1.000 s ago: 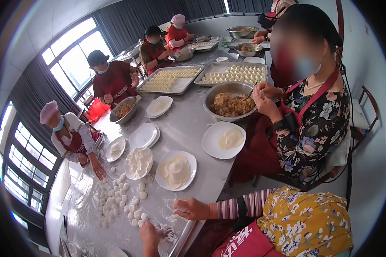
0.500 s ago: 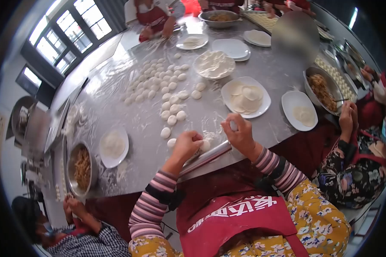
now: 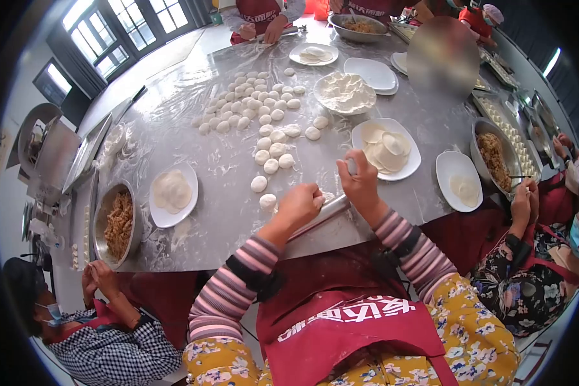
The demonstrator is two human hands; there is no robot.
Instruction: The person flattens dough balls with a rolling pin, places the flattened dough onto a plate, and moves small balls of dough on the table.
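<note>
My right hand (image 3: 360, 183) is closed in a fist on a rolling pin (image 3: 330, 209), whose shiny barrel slants down to the left near the table's front edge; a pale end pokes out above the fist. My left hand (image 3: 300, 204) has its fingers curled down at the pin's far side, over a piece of dough that the hand now mostly hides. Loose flour lies between the hands. Round dough pieces (image 3: 277, 150) run in a line from the left hand to a larger cluster. Beyond the right hand, a white plate (image 3: 408, 168) holds stacked flat wrappers.
A bowl of flour (image 3: 345, 92) stands mid-table. Metal bowls of filling (image 3: 117, 225) (image 3: 492, 151) and plates of wrappers (image 3: 174, 195) (image 3: 459, 181) flank me. Co-workers (image 3: 106, 315) (image 3: 527, 257) sit at both sides; others stand opposite. Trays of dumplings (image 3: 508, 128) are at the right.
My view has shifted, so the table sits lower and further right. My left hand now covers the dough piece that showed beside its fingers. The right fist stays on the rolling pin.
</note>
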